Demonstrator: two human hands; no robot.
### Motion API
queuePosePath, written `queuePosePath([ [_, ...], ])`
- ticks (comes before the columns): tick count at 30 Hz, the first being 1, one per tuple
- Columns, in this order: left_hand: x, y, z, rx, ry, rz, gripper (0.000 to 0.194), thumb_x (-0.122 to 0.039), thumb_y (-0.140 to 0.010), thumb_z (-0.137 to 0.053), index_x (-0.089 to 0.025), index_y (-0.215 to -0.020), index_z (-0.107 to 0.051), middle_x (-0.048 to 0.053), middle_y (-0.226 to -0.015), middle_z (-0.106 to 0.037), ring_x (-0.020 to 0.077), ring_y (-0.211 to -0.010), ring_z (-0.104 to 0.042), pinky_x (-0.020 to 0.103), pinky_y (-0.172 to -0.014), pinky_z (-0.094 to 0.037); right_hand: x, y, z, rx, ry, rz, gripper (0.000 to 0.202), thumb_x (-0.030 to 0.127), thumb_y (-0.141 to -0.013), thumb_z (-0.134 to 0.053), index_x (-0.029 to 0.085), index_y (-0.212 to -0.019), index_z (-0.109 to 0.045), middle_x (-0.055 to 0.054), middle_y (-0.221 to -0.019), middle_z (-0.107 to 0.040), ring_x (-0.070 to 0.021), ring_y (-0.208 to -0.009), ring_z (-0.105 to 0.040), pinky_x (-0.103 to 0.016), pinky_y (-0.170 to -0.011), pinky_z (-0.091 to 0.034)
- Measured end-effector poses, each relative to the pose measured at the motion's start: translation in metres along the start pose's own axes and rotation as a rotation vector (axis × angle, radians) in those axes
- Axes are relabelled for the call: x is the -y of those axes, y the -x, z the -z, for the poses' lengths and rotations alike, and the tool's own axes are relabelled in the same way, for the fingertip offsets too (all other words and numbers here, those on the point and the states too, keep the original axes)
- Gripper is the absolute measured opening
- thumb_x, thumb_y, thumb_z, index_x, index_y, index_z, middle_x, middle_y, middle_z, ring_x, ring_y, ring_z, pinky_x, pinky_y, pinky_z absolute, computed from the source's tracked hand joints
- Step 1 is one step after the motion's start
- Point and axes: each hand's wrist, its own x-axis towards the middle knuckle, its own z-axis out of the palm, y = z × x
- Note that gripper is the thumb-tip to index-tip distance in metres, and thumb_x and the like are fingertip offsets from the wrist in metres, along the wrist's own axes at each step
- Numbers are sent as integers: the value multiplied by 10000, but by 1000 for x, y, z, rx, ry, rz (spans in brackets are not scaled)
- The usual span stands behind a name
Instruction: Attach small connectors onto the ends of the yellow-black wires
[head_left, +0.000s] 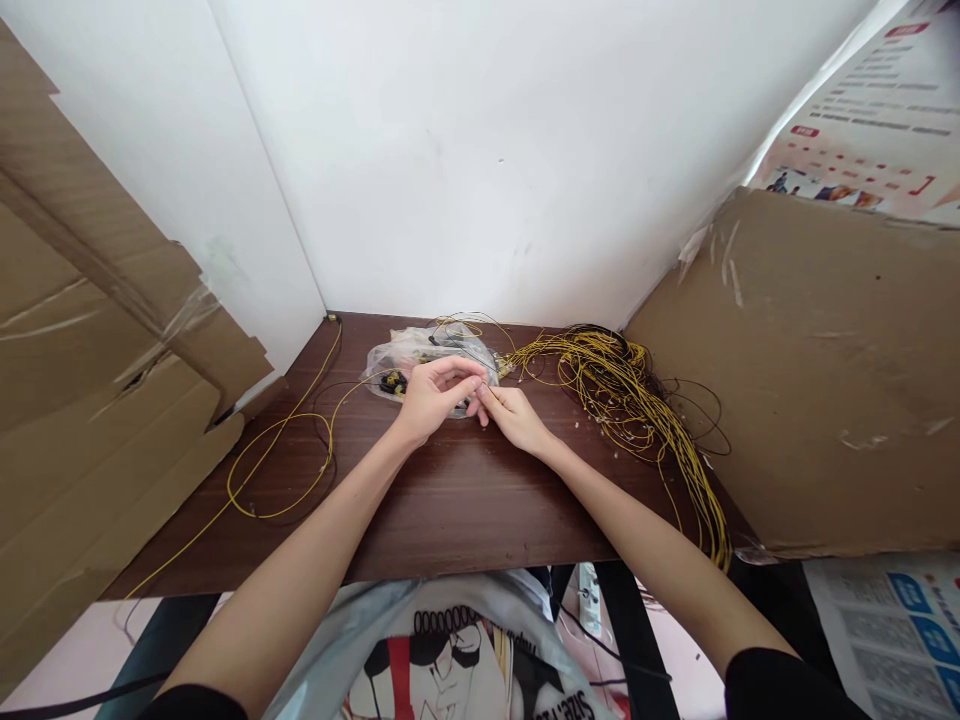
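Note:
My left hand [437, 396] and my right hand [511, 414] meet above the middle of the brown table. The fingertips of both are pinched together around something too small to make out. Just behind them lies a clear plastic bag [382, 358] with small black and yellow parts [393, 382] in it. A bundle of thin yellow and black wires [622, 380] lies to the right of my right hand and hangs over the table's front edge. On the left, one yellow wire [281, 514] forms a loose loop, and its end runs toward the bag and my left hand.
Cardboard sheets stand at the left [90, 400] and right [810, 380] of the table [480, 520]. A white wall [480, 170] rises behind. Small scraps lie near the wires. Below the front edge are a printed bag [450, 670] and a power strip [589, 600].

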Motion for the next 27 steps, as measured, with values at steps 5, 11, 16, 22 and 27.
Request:
queuePosePath([
  [5, -3, 1, -1, 14, -3, -1, 160, -256, -684, -720, -137, -784, -682, 45, -735, -673, 149, -675, -640, 272, -626, -525, 1, 0, 0, 6, 24, 15, 599, 620, -899, -318, 146, -712, -632, -4, -559, -542, -122, -570, -513, -249, -648, -389],
  [11, -2, 1, -1, 14, 4, 13, 174, -264, -679, -728, -134, -784, -679, 51, -764, -687, 144, -689, -643, 263, -643, -531, 0, 0, 0, 6, 16, 3, 614, 652, -879, -322, 149, -717, -634, -5, -563, -552, -123, -567, -518, -246, -636, -387],
  [16, -4, 2, -2, 50, 21, 26, 169, -259, -673, -735, -139, -775, -671, 40, -712, -669, 141, -637, -629, 263, -597, -520, 1, 0, 1, 11, 27, 9, 607, 638, -887, -320, 145, -727, -637, -9, -567, -552, -123, -566, -513, -249, -631, -384],
  [22, 4, 0, 0, 8, -12, 26, 168, -262, -684, -710, -136, -786, -668, 39, -732, -666, 127, -602, -604, 256, -571, -506, 3, 1, 1, 1, -1, 8, 424, 548, -854, -488, 156, -767, -623, 15, -572, -519, -105, -543, -459, -242, -578, -361],
  [27, 11, -2, 1, -67, -142, -94, 116, -244, -708, -672, -143, -766, -678, 47, -800, -658, 154, -760, -621, 272, -708, -509, 8, 1, -2, -133, -260, -23, 376, 459, -731, -677, 188, -968, -568, 53, -622, -486, -70, -460, -362, -225, -462, -301],
])
